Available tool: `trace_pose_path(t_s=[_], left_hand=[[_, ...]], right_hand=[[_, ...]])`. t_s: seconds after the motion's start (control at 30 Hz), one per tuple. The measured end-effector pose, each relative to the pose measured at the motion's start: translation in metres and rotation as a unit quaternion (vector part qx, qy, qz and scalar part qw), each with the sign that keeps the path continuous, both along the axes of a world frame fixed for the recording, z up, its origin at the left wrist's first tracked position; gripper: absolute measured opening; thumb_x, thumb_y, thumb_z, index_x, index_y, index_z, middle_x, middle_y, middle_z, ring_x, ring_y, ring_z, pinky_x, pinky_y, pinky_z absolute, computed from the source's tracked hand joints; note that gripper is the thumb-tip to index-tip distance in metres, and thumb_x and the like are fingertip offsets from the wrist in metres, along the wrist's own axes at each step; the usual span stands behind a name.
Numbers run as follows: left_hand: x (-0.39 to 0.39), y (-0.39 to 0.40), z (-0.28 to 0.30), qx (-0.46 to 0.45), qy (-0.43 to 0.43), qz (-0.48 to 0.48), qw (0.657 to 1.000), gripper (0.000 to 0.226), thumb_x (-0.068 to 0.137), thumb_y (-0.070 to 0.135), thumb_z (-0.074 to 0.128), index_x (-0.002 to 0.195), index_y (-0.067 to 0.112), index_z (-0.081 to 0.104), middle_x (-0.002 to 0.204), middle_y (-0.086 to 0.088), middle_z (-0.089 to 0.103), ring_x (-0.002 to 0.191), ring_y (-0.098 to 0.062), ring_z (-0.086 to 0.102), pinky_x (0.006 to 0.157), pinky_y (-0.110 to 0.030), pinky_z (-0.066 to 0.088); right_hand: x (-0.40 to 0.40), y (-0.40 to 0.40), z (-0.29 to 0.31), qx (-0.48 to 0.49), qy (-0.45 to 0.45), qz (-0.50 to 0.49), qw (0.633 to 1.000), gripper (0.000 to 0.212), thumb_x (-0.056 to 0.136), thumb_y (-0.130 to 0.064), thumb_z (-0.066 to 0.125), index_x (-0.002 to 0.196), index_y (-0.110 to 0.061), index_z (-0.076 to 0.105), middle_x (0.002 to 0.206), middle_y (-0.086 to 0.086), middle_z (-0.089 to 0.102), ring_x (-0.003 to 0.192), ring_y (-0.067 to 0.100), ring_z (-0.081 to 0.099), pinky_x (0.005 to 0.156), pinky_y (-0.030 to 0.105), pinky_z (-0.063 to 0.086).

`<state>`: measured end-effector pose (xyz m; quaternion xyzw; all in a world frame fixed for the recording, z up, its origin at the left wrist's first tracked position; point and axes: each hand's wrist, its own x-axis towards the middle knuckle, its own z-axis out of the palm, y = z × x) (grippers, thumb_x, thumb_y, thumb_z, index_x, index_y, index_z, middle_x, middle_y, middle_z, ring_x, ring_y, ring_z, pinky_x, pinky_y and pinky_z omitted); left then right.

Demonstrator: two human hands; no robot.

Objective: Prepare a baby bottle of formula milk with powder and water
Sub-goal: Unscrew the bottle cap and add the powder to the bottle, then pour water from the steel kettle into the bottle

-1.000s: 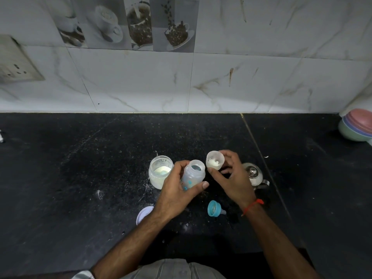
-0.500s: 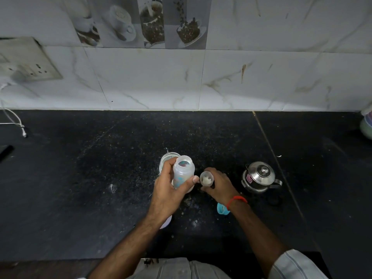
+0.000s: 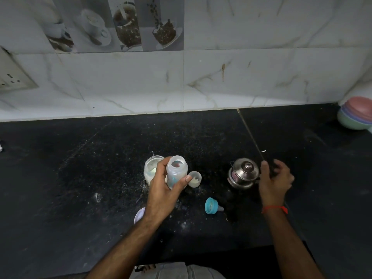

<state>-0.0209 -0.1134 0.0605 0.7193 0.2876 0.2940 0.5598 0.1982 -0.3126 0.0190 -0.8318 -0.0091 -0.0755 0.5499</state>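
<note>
My left hand (image 3: 164, 190) grips an open, translucent baby bottle (image 3: 176, 171) upright just above the black counter (image 3: 80, 178). Behind it stands a clear jar of white formula powder (image 3: 151, 168). A small translucent cap (image 3: 194, 179) with powder traces sits on the counter right of the bottle. My right hand (image 3: 274, 180) is at the black handle of a small steel kettle (image 3: 243, 173), fingers curled around it. The blue teat ring (image 3: 211, 205) lies on its side in front.
A pale round lid (image 3: 139, 215) peeks out beside my left wrist. Stacked coloured bowls (image 3: 355, 115) stand at the far right by the tiled wall (image 3: 201, 77). A wall socket (image 3: 14, 77) is at the left. Spilled powder speckles the counter.
My right hand set the small cap down beside the bottle and moved right to the kettle's handle. My left hand kept hold of the bottle.
</note>
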Motion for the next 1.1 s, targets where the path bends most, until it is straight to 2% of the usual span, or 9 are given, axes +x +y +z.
trace_pose_path(t_s=[0.1,0.23,0.43,0.53,0.67,0.73,0.87,1.0,1.1], left_hand=[[0.011,-0.008,0.002,0.001,0.004,-0.02,1.0,0.061,0.079,0.043,0.083,0.131,0.032,0.054,0.12,0.027,0.064,0.114,-0.004,0.065,0.093,-0.046,0.061],[0.021,-0.014,0.002,-0.001,0.006,-0.032,0.999,0.067,0.075,0.054,0.08,0.132,0.034,0.053,0.122,0.022,0.065,0.116,-0.007,0.064,0.094,-0.05,0.06],[0.026,-0.021,0.0,-0.003,0.023,-0.039,0.999,0.06,0.077,0.049,0.083,0.129,0.036,0.055,0.12,0.016,0.068,0.114,-0.008,0.066,0.092,-0.049,0.061],[0.029,-0.024,-0.001,-0.001,0.032,-0.045,0.998,0.062,0.078,0.049,0.086,0.13,0.036,0.055,0.12,0.016,0.069,0.113,-0.005,0.067,0.093,-0.045,0.061],[0.031,-0.029,-0.006,0.019,0.056,-0.06,0.996,0.057,0.08,0.043,0.086,0.128,0.043,0.054,0.119,0.02,0.069,0.112,-0.004,0.066,0.092,-0.036,0.06],[0.031,-0.031,-0.007,0.024,0.064,-0.067,0.995,0.055,0.081,0.042,0.086,0.124,0.048,0.053,0.117,0.022,0.069,0.11,-0.004,0.067,0.089,-0.03,0.06],[0.033,-0.035,-0.005,0.015,0.068,-0.082,0.994,0.056,0.079,0.048,0.084,0.125,0.046,0.053,0.119,0.018,0.068,0.109,0.0,0.065,0.085,-0.021,0.056],[0.037,-0.038,-0.003,0.021,0.065,-0.093,0.993,0.059,0.076,0.056,0.08,0.127,0.046,0.053,0.122,0.018,0.068,0.113,0.0,0.065,0.089,-0.023,0.057],[0.039,-0.04,0.001,0.031,0.065,-0.1,0.992,0.056,0.079,0.05,0.083,0.125,0.05,0.051,0.122,0.018,0.069,0.112,0.002,0.064,0.089,-0.023,0.057]], right_hand=[[0.015,-0.016,-0.023,-0.021,0.128,0.059,0.99,0.038,0.092,-0.056,0.062,0.105,-0.021,0.07,0.12,0.014,0.06,0.117,0.033,0.059,0.107,0.049,0.048],[0.009,-0.02,-0.035,0.066,0.186,0.112,0.974,0.027,0.1,-0.044,0.061,0.09,-0.019,0.062,0.094,0.012,0.066,0.083,0.023,0.064,0.071,0.042,0.056],[0.007,-0.02,-0.039,0.137,0.169,0.114,0.969,0.02,0.101,-0.03,0.064,0.085,-0.018,0.059,0.095,0.009,0.065,0.097,0.023,0.066,0.089,0.046,0.06],[0.008,-0.021,-0.04,0.177,0.184,0.122,0.959,0.017,0.101,-0.027,0.064,0.088,-0.016,0.061,0.097,0.007,0.067,0.099,0.023,0.066,0.087,0.048,0.06],[0.01,-0.024,-0.031,0.204,0.179,0.141,0.952,0.014,0.102,-0.026,0.062,0.097,-0.013,0.064,0.11,0.011,0.068,0.105,0.023,0.066,0.075,0.037,0.062],[0.008,-0.024,-0.014,0.217,0.161,0.151,0.951,0.013,0.103,-0.025,0.058,0.097,-0.014,0.063,0.11,0.008,0.067,0.104,0.02,0.065,0.072,0.035,0.062],[0.002,-0.02,0.034,0.243,0.117,0.191,0.944,0.014,0.095,-0.037,0.062,0.092,-0.024,0.065,0.104,0.0,0.069,0.101,0.016,0.064,0.083,0.049,0.055],[-0.003,-0.017,0.084,0.237,0.059,0.232,0.942,0.016,0.101,-0.029,0.061,0.091,-0.016,0.061,0.105,0.003,0.069,0.095,0.018,0.064,0.082,0.047,0.053],[-0.01,-0.011,0.113,0.207,0.024,0.252,0.945,0.023,0.098,-0.036,0.065,0.084,-0.02,0.058,0.1,0.009,0.068,0.093,0.022,0.063,0.088,0.05,0.053]])
